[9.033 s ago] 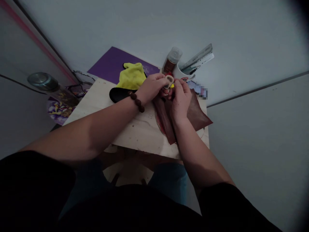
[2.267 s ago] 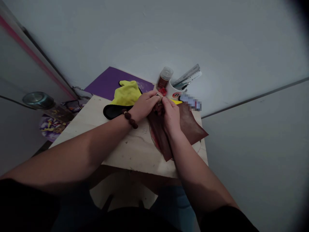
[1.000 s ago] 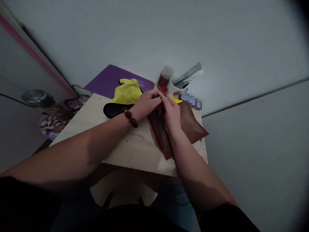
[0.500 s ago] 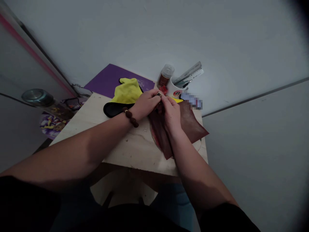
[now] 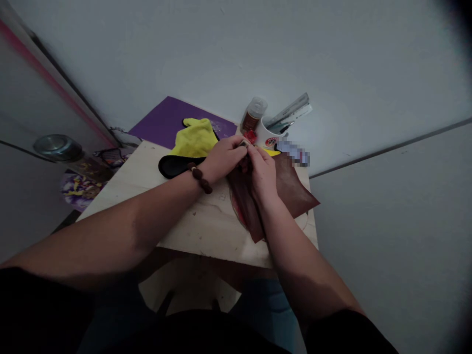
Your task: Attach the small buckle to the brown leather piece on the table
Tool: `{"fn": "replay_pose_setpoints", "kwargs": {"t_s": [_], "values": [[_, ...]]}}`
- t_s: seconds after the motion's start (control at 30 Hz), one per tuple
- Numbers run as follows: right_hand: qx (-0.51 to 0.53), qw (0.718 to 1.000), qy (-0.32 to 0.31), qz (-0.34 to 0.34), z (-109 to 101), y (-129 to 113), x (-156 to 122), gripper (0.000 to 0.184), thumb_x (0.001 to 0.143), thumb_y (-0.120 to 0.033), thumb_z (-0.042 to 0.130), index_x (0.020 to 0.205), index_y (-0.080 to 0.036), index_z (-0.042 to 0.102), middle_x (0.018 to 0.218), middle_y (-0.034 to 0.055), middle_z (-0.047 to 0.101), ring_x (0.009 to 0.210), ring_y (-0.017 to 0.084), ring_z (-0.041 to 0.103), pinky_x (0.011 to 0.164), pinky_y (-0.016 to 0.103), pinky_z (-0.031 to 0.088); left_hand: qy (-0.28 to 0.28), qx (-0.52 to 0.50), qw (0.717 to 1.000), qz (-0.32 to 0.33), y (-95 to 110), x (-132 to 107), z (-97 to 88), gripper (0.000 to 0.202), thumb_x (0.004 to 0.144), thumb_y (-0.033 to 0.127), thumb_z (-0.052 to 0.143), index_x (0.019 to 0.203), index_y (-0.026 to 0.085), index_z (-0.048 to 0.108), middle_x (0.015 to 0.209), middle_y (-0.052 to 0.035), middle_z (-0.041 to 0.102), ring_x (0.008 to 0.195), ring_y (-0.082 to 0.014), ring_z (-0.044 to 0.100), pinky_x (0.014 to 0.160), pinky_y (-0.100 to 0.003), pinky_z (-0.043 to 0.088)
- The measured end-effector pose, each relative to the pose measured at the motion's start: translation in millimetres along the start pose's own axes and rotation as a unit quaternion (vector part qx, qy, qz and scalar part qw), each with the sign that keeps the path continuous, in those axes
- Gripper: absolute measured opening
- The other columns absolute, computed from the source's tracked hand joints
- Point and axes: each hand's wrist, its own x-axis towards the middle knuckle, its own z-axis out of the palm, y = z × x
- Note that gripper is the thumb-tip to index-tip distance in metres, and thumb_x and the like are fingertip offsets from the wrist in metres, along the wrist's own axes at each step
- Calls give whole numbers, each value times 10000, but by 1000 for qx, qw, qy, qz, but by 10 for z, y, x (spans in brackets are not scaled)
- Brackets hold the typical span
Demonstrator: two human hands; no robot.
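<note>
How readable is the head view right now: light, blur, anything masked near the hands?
Head view: dim, underexposed; corners vignetted dark at upper right. Wide-angle bends the wall lines. A pixelated patch masks something beside the mug. The small object pinched between left hand and right hand is too dark to identify.

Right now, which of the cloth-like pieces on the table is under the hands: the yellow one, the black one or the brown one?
The brown sheet: the right hand rests on it. The yellow cloth and the black piece lie past the left hand, on its outer side.
</note>
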Motion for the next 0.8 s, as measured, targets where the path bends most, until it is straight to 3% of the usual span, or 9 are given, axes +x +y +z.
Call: {"fn": "replay_pose_setpoints", "kwargs": {"t_s": [0.3,0.8], "values": [[25,999,4,21,9,-13,7,474,960,-711,822,868,-251,756,736,-18,663,697,162,596,611,286,479,-4,-7,1000,-4,-4,-5,7,141,940,209,592,970,190,728,794,-25,743,711,-173,680,671,-273,510],[16,1000,-3,9,8,-11,-10,484,968,-745,789,888,-270,741,785,-7,662,738,179,612,670,322,487,-12,10,1000,4,-35,3,1,147,940,224,585,976,202,726,819,-24,743,749,-177,682,702,-282,512]]}}
